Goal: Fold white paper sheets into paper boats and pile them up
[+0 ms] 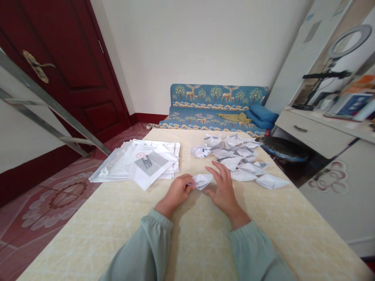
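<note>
Lighting's pretty bright and even, plain white wall (pixel 211 47) included, with just faint, fuzzy shadows on the cream patterned tabletop (pixel 202 242), though I can't really tell where the light's coming from. Wide-angle stretch is heavy, so the dark red panelled door (pixel 73 66) leans hard at the left, and the small folded white paper (pixel 202 180) looks kinda soft.

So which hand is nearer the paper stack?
Left. The left hand is off the near right corner of the paper stack, pinching a folded paper; the right hand is farther, by that paper's right end.
</note>
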`<state>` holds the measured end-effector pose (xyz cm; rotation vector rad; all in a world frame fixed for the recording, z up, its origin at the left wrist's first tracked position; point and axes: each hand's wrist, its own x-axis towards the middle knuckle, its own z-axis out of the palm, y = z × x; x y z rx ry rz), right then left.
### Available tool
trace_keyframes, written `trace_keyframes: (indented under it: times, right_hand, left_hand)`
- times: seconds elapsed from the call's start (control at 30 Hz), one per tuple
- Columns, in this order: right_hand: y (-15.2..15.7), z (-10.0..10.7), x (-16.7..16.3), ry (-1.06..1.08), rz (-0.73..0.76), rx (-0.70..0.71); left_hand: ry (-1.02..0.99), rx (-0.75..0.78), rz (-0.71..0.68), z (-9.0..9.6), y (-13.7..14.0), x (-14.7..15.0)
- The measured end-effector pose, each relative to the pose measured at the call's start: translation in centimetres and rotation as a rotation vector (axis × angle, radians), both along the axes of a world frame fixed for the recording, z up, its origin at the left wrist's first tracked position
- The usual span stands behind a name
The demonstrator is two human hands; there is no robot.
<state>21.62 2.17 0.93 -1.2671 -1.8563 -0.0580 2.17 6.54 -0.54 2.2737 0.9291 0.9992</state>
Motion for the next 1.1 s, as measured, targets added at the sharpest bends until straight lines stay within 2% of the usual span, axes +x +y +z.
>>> trace_keyframes:
  times: [0.13,0.2,0.33,0.53,0.7,0.87,1.0,1.1]
  right_hand:
    - [-0.4,0.2,-0.9,-0.174,0.015,-0.093]
    - [-0.4,0.0,-1.3,-0.212,0.018,-0.153]
    - [-0.2,-0.5,-1.9,-0.225,-0.040,-0.185]
    - [0.6,-0.5,-2.0,-0.215,-0.096,-0.228]
    - [2.0,-1.3,-1.7,-0.046,-0.211,-0.217]
    - [2.6,-2.3,-1.4,0.142,-0.270,-0.326]
    - [2.4,-2.4,-1.5,0.394,-0.167,-0.393]
    - [2.1,-2.2,-1.8,0.556,-0.066,-0.356]
  left_hand:
    - [0.022,0.012,0.004,0.0,-0.1,0.0]
    - [0.043,0.077,0.024,0.2,-0.2,0.0]
    - [0.138,0.234,0.062,0.9,-0.4,0.3]
    - [0.309,0.237,0.060,1.0,0.3,0.6]
    - [0.308,0.144,0.129,0.4,1.4,0.9]
    - [0.110,0.063,0.136,-0.5,1.7,1.2]
    - [-0.036,-0.094,0.130,-0.9,1.8,1.0]
    - [-0.168,-0.261,0.127,-0.9,1.7,0.9]
